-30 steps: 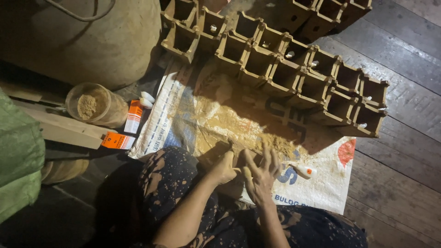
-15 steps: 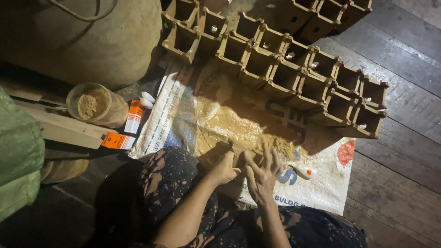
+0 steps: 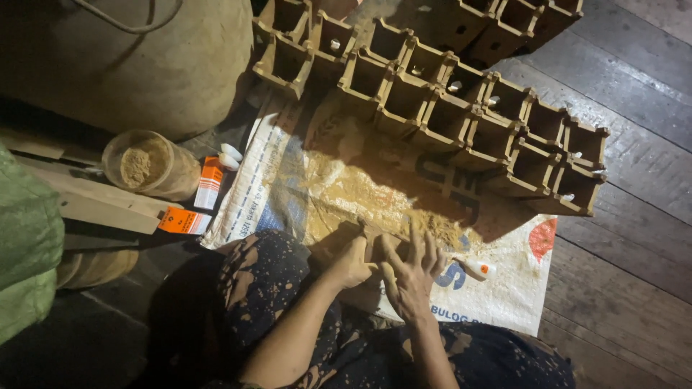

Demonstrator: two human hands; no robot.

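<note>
A small brown block point(image 3: 369, 248), dusted with sawdust, is pressed between both hands at the near edge of a woven plastic sack point(image 3: 504, 288) spread on the plank floor. The left hand point(image 3: 352, 263) is curled against its side; the right hand point(image 3: 411, 270) lies over it, fingers spread. Rows of open wooden boxes point(image 3: 461, 108) line the sack's far edge. A small white bottle point(image 3: 476, 268) lies just beside the right hand.

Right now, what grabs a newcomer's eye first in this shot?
The long rows of brown open-topped square boxes running across the top, lying on a printed woven sack. Below them, the left hand and right hand press on one small brown piece over sawdust. A sawdust-filled tub sits far left.
</note>
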